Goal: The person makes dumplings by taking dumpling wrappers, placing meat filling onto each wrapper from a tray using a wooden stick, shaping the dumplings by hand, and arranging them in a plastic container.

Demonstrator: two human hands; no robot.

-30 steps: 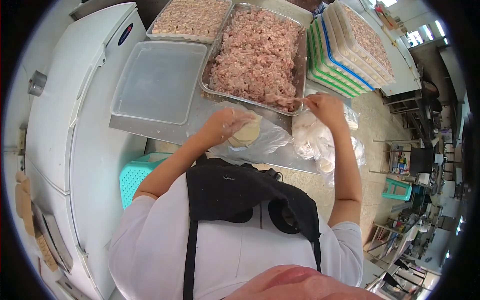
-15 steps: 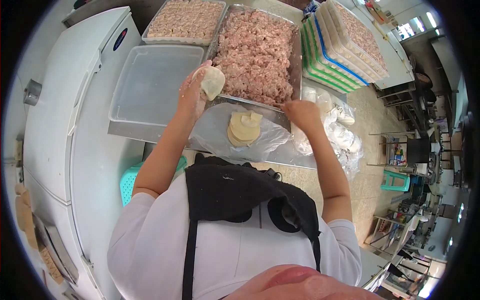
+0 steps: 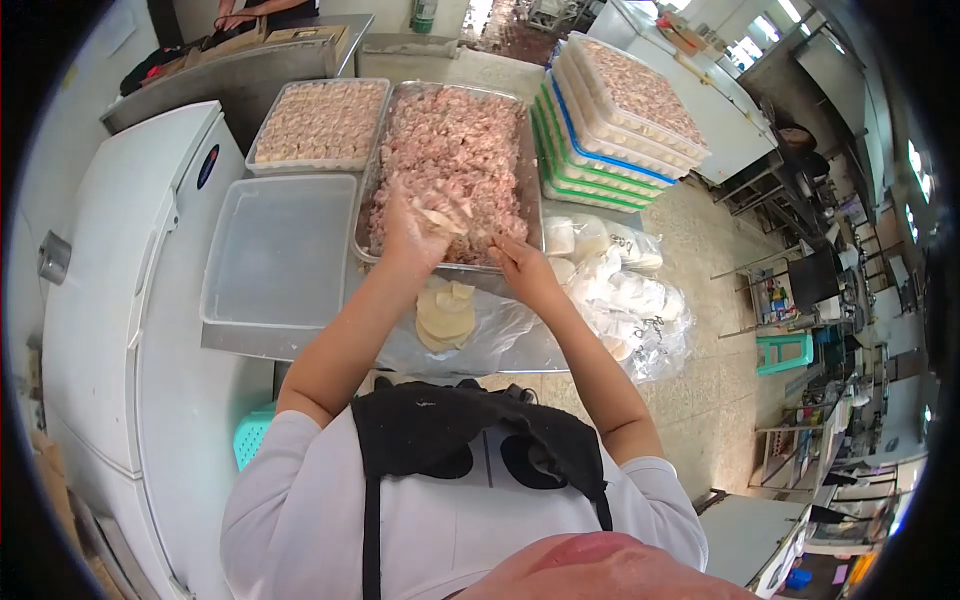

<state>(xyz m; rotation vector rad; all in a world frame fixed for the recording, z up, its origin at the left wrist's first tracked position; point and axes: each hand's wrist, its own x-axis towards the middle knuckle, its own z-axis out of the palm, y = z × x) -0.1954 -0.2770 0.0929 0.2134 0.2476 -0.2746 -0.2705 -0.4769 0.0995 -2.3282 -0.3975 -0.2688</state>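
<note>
My black apron [image 3: 420, 430] is nearest. Beyond it, a stack of round dough wrappers [image 3: 445, 322] lies on a plastic sheet [image 3: 495, 328]. My right hand [image 3: 527, 270] is at the near edge of the metal tray [image 3: 529, 178], fingers drawn narrow; whether they grip anything, I cannot tell. My left hand [image 3: 410, 235], slightly blurred, is cupped, holding a pale wrapper [image 3: 442, 219] above the minced filling [image 3: 455, 125] in that tray. A translucent tray [image 3: 280, 255] sits to the left, bagged goods [image 3: 630, 300] to the right. Farther off stand stacked trays [image 3: 612, 160].
</note>
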